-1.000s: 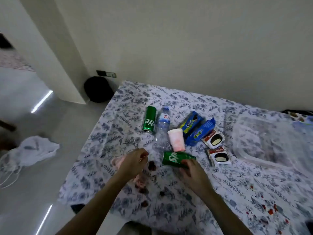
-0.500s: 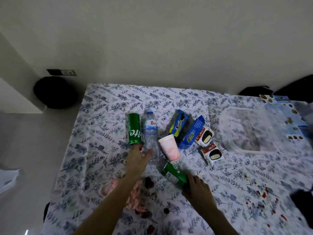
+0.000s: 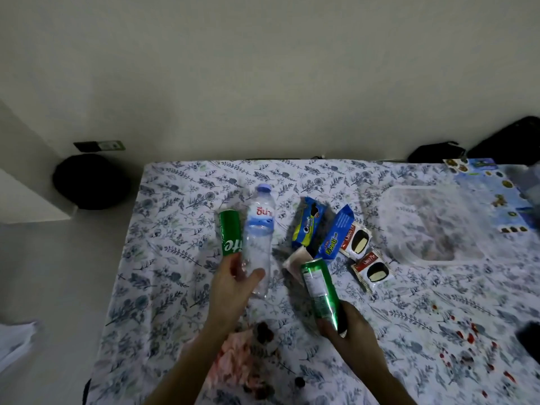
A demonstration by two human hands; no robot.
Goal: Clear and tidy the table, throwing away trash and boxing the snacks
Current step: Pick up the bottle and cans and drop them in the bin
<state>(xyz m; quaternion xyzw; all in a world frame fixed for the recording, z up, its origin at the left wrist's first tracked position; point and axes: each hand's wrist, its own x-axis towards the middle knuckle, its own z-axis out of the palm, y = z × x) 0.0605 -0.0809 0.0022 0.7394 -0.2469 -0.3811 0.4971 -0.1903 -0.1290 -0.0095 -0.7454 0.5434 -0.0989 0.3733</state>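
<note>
Can point(image 3: 230, 235) left of bottle point(image 3: 258, 238); snack packs point(image 3: 336, 236) right.

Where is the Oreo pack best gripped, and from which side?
Across its middle, from above and the left: the Oreo pack lies flat lengthwise with its left edge free, while the blue Tivoli pack crowds its right.

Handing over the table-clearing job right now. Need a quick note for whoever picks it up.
Left hand: grips the lower end of the water bottle, beside the lying green can.
Right hand: holds the second green can, tilted, off the cloth.
On the table: pink cup on its side, Oreo pack, blue Tivoli pack, two Choco Pie packs, clear box with no snacks in it, pink tissue, dark crumbs.
Done: nothing boxed yet.
Left: bin cans, bottle, cup, tissue, crumbs; box the four snack packs.
</note>
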